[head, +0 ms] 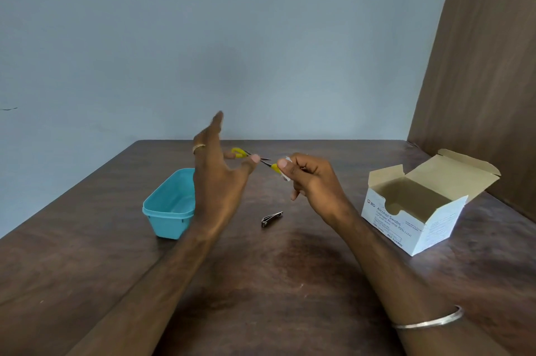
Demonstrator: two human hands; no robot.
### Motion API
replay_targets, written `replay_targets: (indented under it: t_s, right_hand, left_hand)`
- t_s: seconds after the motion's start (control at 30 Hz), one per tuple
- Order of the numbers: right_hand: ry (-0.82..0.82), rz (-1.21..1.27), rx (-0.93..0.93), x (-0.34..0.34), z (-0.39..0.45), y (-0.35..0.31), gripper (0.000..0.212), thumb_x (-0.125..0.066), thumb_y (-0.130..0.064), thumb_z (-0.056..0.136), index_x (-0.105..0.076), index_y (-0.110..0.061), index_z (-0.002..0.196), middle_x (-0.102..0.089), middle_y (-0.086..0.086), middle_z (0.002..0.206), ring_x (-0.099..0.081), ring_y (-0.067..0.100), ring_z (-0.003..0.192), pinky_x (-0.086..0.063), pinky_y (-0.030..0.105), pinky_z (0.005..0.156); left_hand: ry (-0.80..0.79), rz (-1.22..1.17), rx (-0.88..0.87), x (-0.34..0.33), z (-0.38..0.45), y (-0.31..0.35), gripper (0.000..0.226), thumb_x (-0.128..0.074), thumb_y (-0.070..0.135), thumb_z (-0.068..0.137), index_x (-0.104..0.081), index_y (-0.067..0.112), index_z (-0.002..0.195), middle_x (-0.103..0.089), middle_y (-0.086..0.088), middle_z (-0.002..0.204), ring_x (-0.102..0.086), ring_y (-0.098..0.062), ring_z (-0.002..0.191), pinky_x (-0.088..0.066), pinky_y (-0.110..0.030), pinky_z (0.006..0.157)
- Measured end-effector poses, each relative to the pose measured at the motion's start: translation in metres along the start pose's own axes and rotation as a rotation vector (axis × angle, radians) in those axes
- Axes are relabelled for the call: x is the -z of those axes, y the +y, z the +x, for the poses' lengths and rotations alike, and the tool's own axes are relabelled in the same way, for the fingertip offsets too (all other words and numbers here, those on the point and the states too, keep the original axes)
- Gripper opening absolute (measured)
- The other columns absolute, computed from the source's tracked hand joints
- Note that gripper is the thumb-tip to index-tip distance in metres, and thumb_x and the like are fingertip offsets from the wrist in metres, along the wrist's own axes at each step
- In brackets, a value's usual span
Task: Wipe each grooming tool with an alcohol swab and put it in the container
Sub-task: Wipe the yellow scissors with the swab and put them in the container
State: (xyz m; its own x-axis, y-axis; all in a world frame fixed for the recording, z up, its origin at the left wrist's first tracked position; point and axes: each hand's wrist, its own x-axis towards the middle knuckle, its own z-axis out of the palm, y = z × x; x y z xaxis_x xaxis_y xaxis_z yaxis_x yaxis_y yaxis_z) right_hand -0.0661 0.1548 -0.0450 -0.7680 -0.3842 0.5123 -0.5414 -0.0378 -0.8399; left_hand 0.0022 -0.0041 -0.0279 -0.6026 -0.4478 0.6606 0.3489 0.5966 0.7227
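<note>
Small scissors [262, 159] with yellow handles are held in the air above the table's middle, their arms spread apart. My left hand [216, 181] pinches them between thumb and a finger near one handle, the other fingers pointing up. My right hand [311, 178] pinches a white alcohol swab [286, 173] against the other yellow handle. A metal nail clipper [271, 218] lies on the table below my hands. The teal container [169, 207] stands at the left, partly behind my left wrist; the part of its inside that I can see holds nothing.
An open white box of alcohol swabs [417, 216] stands at the right with its flap up. The dark wooden table [261, 283] meets a blue-grey wall at the back and a brown panel [487, 65] at the right.
</note>
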Motion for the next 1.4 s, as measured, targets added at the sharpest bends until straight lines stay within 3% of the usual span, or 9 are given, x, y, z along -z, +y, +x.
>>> replay_targets:
  t_s: [0.07,0.17,0.37,0.5,0.6,0.83,0.93,1.13,1.4]
  right_hand:
    - [0.001,0.074,-0.028,0.000,-0.001,-0.003,0.039,-0.061,-0.016,0.098,-0.053,-0.006,0.061,-0.037,-0.015,0.046,-0.033,0.004,0.041,-0.047,0.036,0.055]
    - [0.032,0.194,-0.062,0.002,0.000,-0.004,0.040,-0.064,-0.019,0.095,-0.051,-0.007,0.059,-0.032,0.000,0.050,-0.026,0.013,0.041,-0.047,0.033,0.053]
    - [0.031,0.458,-0.183,0.001,0.002,-0.006,0.040,-0.066,-0.035,0.089,-0.054,-0.013,0.058,-0.027,0.005,0.059,-0.026,0.016,0.041,-0.047,0.035,0.054]
    - [-0.038,0.639,-0.223,-0.001,0.002,-0.008,0.035,-0.057,-0.041,0.093,-0.063,-0.011,0.075,-0.036,0.003,0.062,-0.031,0.014,0.044,-0.047,0.033,0.054]
    - [-0.058,0.701,-0.229,-0.004,0.001,-0.007,0.030,-0.055,-0.037,0.092,-0.067,-0.009,0.090,-0.051,0.003,0.065,-0.038,0.012,0.045,-0.048,0.031,0.053]
    - [0.095,0.620,-0.198,-0.009,0.000,-0.004,0.019,-0.066,-0.028,0.083,-0.072,-0.011,0.090,-0.068,0.005,0.085,-0.048,0.014,0.049,-0.048,0.029,0.050]
    - [0.178,0.581,-0.201,-0.005,0.001,-0.003,0.017,-0.072,-0.024,0.079,-0.073,-0.008,0.087,-0.073,0.008,0.095,-0.052,0.015,0.051,-0.048,0.029,0.049]
    - [0.180,0.549,-0.184,0.000,0.002,-0.005,0.030,-0.074,-0.018,0.075,-0.068,-0.006,0.102,-0.073,0.008,0.082,-0.048,0.015,0.046,-0.048,0.029,0.051]
    - [0.113,0.548,-0.138,0.003,0.001,-0.004,0.020,-0.075,-0.014,0.075,-0.067,-0.012,0.093,-0.073,0.011,0.099,-0.057,0.018,0.063,-0.050,0.030,0.051]
  left_hand:
    - [-0.079,0.149,-0.114,-0.002,0.002,-0.004,0.068,-0.078,0.033,0.079,-0.048,0.036,0.139,-0.047,0.006,0.137,-0.051,-0.016,0.117,-0.044,-0.028,0.089]
    - [-0.201,0.306,-0.195,-0.004,-0.002,-0.008,0.038,-0.073,0.041,0.081,-0.068,0.036,0.118,-0.062,0.016,0.111,-0.043,-0.017,0.117,-0.033,-0.025,0.082]
    - [-0.233,0.148,-0.122,-0.003,-0.002,-0.004,0.003,-0.075,0.030,0.083,-0.076,0.031,0.085,-0.065,0.026,0.075,-0.057,-0.008,0.085,-0.036,-0.020,0.069]
    - [-0.271,-0.052,0.098,-0.004,-0.004,0.001,0.017,-0.075,0.019,0.083,-0.071,0.027,0.068,-0.066,0.012,0.058,-0.054,0.000,0.056,-0.042,-0.023,0.060]
    - [-0.304,-0.203,0.230,-0.004,-0.004,0.000,0.013,-0.073,0.016,0.085,-0.073,0.015,0.073,-0.068,-0.002,0.063,-0.058,-0.009,0.060,-0.048,-0.028,0.065]
    - [-0.397,-0.498,0.542,-0.005,-0.009,0.003,0.008,-0.068,0.011,0.088,-0.073,0.008,0.082,-0.069,-0.008,0.067,-0.062,-0.021,0.059,-0.057,-0.033,0.066]
    - [-0.357,-0.528,0.565,-0.005,-0.006,0.001,0.008,-0.069,0.012,0.088,-0.072,0.004,0.086,-0.068,-0.008,0.066,-0.062,-0.019,0.054,-0.058,-0.028,0.059]
    - [-0.325,-0.496,0.557,-0.005,-0.005,-0.002,0.009,-0.071,0.015,0.087,-0.073,0.006,0.085,-0.067,-0.007,0.065,-0.059,-0.018,0.054,-0.057,-0.027,0.057]
    - [-0.623,-0.597,0.733,-0.004,-0.005,0.001,0.020,-0.066,0.014,0.088,-0.072,-0.001,0.099,-0.058,-0.005,0.062,-0.055,-0.015,0.050,-0.056,-0.033,0.058]
